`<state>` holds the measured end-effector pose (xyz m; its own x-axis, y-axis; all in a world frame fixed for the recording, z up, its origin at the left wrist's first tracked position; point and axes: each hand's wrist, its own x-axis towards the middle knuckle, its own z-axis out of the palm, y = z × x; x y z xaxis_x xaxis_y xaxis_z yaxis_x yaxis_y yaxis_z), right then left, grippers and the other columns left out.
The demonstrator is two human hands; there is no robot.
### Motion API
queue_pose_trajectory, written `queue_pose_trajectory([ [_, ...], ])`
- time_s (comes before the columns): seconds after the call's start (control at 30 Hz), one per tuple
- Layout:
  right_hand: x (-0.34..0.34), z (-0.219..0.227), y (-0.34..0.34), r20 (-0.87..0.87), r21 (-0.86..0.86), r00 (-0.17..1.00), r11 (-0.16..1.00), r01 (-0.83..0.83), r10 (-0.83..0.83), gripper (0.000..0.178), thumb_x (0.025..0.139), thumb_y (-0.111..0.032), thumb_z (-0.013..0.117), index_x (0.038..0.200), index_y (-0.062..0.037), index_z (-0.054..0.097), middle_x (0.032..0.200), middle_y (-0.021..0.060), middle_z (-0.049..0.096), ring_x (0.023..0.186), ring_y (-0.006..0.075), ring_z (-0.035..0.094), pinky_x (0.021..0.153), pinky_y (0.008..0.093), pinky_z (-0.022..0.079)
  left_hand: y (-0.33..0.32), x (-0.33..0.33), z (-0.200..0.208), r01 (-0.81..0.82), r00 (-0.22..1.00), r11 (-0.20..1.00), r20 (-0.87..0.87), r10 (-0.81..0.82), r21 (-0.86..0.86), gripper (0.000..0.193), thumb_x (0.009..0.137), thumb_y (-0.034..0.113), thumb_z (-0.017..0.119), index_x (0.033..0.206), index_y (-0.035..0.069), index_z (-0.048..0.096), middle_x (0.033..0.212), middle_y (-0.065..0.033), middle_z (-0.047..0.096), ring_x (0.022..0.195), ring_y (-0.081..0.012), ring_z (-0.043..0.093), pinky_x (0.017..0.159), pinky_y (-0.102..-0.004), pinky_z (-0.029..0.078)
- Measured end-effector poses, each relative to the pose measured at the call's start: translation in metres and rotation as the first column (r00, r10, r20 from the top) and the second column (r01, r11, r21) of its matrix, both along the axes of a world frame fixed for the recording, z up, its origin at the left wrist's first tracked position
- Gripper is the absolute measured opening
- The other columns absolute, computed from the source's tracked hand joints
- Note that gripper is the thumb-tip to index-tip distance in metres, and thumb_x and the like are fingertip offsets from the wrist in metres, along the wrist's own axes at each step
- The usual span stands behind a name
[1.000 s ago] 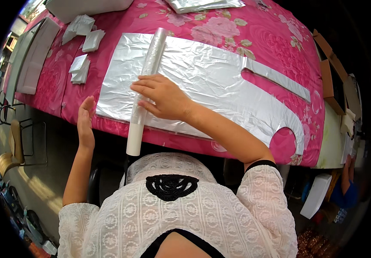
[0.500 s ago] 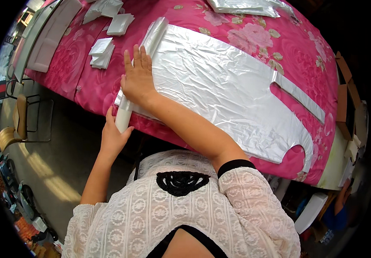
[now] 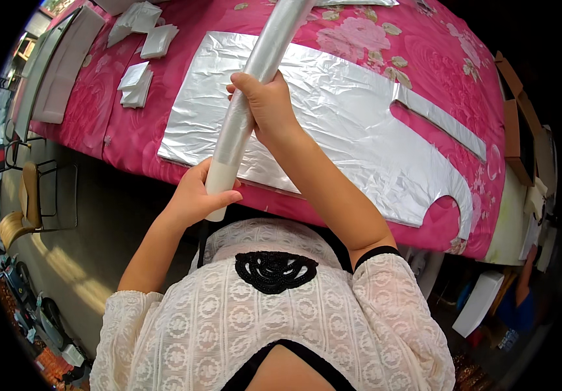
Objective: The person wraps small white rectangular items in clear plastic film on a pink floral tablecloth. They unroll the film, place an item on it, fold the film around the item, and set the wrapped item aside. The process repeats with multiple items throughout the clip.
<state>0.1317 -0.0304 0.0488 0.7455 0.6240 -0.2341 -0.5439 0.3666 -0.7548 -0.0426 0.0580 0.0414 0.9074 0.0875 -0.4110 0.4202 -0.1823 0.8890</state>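
Held the roll (image 3: 237,124) in both hands, slanting across the left part of the silver bags (image 3: 333,117), with the near end out past the edge of the cloth (image 3: 124,138) and the far end beyond view. Closed the left hand (image 3: 193,195) around the white end (image 3: 220,179), with thumb across the top; wrapped the right hand (image 3: 271,107) farther up, about the film (image 3: 274,42), with thumb on top and fingers passing underneath. Seemed lifted off the bags, though from overhead could not be sure of any gap. Looked light for the length and stiff enough not to sag; likely smooth and slightly slippery along the film, so best taken with a full wrap, once at the white end and again near the middle for balance. Judged the bags thin, limp and easily creased, better suited to a flat palm.
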Motion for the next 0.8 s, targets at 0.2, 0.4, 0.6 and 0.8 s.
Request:
queue_pose_trajectory([
  [0.2,-0.017,-0.008,-0.045,-0.018,0.049,0.990,0.988,0.144,-0.143,0.050,0.077,-0.012,0.067,0.113,0.0008,0.036,0.090,0.0103,0.052,0.082,0.0177,0.058,0.071,0.0330,0.052,-0.015,0.021,-0.001,0.043,0.992,0.747,-0.060,-0.110,-0.663,0.063,0.080,0.046,0.064,0.118,-0.002,0.048,0.092,-0.0091,0.063,0.078,-0.0144,0.062,0.070,-0.0275,0.052],
  [0.4,-0.035,-0.054,-0.059,-0.030,-0.152,0.986,0.976,0.156,-0.163,0.052,0.077,-0.014,0.069,0.115,0.0040,0.037,0.094,0.0120,0.054,0.082,0.0188,0.059,0.071,0.0330,0.052,-0.050,0.023,-0.026,-0.158,0.962,0.913,-0.266,0.057,-0.375,0.046,0.089,0.049,0.051,0.103,0.005,0.054,0.072,-0.0044,0.058,0.063,-0.0131,0.057,0.056,-0.0271,0.048],
  [0.6,0.071,-0.076,-0.112,0.021,-0.118,0.844,0.837,0.534,-0.535,0.052,0.075,-0.007,0.069,0.118,0.0026,0.041,0.094,0.0109,0.058,0.080,0.0158,0.058,0.070,0.0282,0.049,-0.015,-0.003,-0.039,0.043,0.904,0.888,-0.360,-0.229,-0.458,0.050,0.082,0.046,0.062,0.107,0.003,0.054,0.070,-0.0053,0.057,0.057,-0.0124,0.055,0.052,-0.0266,0.046],
  [0.8,0.107,-0.043,-0.166,0.202,-0.585,0.974,0.810,0.037,0.101,0.026,0.084,-0.027,0.063,0.095,-0.0040,0.063,0.082,-0.0012,0.060,0.066,0.0035,0.053,0.052,0.0184,0.038,-0.017,-0.016,-0.041,0.053,0.911,0.916,-0.356,-0.207,-0.397,0.048,0.081,0.042,0.065,0.107,0.003,0.054,0.070,-0.0055,0.057,0.058,-0.0124,0.055,0.053,-0.0265,0.045],
])
